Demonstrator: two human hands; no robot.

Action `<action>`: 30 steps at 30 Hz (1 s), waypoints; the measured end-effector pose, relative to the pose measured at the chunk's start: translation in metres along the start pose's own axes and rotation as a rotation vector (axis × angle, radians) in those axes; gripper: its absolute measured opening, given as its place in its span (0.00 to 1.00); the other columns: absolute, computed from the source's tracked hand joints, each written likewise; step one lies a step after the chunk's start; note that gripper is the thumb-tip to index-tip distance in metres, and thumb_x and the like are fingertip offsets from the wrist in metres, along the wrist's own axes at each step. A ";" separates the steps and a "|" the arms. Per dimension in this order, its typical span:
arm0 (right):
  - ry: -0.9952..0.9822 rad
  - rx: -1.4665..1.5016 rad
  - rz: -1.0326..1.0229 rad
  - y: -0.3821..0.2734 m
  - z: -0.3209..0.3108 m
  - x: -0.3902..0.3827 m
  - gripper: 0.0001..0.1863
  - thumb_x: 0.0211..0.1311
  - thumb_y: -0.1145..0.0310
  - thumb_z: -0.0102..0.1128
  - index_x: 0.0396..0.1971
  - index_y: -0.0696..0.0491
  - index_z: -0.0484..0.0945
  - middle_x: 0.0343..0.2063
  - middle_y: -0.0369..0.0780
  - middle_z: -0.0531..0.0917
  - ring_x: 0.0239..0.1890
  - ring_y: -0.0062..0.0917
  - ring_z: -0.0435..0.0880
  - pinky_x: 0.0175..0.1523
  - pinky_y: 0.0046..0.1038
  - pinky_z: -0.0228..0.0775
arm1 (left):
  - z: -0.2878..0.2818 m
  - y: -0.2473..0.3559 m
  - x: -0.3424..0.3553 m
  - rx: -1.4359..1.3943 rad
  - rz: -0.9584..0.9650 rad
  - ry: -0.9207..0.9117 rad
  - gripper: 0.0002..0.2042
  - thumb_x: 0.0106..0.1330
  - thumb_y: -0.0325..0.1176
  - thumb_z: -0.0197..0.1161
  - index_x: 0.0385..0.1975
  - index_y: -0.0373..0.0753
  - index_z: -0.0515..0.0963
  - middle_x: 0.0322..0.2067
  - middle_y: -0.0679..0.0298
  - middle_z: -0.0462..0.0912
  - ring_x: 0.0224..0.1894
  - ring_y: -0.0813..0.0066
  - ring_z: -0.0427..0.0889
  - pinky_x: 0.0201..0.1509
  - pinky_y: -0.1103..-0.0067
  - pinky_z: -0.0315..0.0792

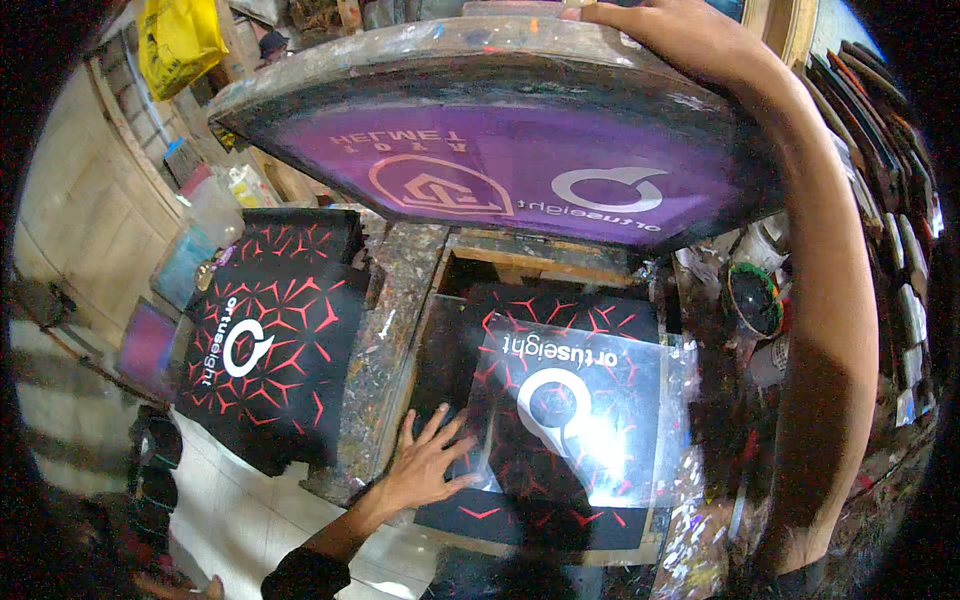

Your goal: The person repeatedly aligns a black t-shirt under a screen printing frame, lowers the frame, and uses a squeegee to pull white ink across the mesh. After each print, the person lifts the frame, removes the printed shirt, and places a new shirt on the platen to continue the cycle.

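Note:
A screen-printing frame (pixel 480 60) with a purple mesh is tilted up at the far side. My right hand (pixel 670 22) grips its top edge, the arm reaching up along the right. Beneath it, a black fabric panel with a red pattern (pixel 490 515) lies on the printing board. A clear plastic sheet (pixel 625 390) with a white logo and lettering covers much of that panel and reflects bright light. My left hand (pixel 430 468) is spread flat at the sheet's left edge, fingers apart, holding nothing.
To the left lies another black panel with a red pattern and a white logo (pixel 275 350). A paint-stained wooden strip (pixel 385 330) runs between the panels. A green-rimmed tub (pixel 755 300) stands at the right, near stacked frames (pixel 880 180). A yellow bag (pixel 180 45) hangs at the upper left.

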State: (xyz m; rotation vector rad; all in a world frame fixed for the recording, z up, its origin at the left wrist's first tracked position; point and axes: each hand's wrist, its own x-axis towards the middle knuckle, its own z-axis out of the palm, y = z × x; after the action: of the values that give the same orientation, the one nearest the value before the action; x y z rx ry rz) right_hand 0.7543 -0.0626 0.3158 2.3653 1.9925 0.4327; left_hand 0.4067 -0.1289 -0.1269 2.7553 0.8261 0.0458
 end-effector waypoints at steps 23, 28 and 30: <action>0.179 0.239 -0.031 0.010 0.009 0.010 0.32 0.72 0.36 0.46 0.60 0.44 0.80 0.54 0.57 0.81 0.58 0.51 0.82 0.66 0.46 0.70 | -0.001 0.012 -0.011 -0.124 0.024 0.203 0.31 0.62 0.54 0.67 0.62 0.43 0.78 0.72 0.50 0.65 0.78 0.38 0.50 0.77 0.39 0.37; 0.377 0.274 0.112 0.002 0.033 -0.021 0.52 0.54 0.19 0.51 0.45 0.60 0.87 0.47 0.59 0.86 0.54 0.51 0.85 0.61 0.46 0.76 | -0.041 0.120 0.032 -0.429 -0.053 0.197 0.26 0.65 0.40 0.66 0.60 0.34 0.77 0.68 0.42 0.68 0.71 0.34 0.58 0.73 0.42 0.45; 0.467 0.244 0.078 -0.017 0.042 -0.061 0.46 0.57 0.21 0.52 0.39 0.55 0.89 0.36 0.55 0.88 0.43 0.49 0.90 0.53 0.48 0.80 | -0.076 0.131 0.045 -0.905 -0.024 0.281 0.25 0.67 0.39 0.68 0.62 0.36 0.75 0.65 0.47 0.74 0.60 0.47 0.76 0.65 0.53 0.68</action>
State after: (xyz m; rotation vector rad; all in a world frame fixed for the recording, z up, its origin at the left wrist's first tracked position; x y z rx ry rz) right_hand 0.7383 -0.1117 0.2598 2.6945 2.2506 0.8623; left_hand 0.5063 -0.1915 -0.0221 1.8972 0.6673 0.6427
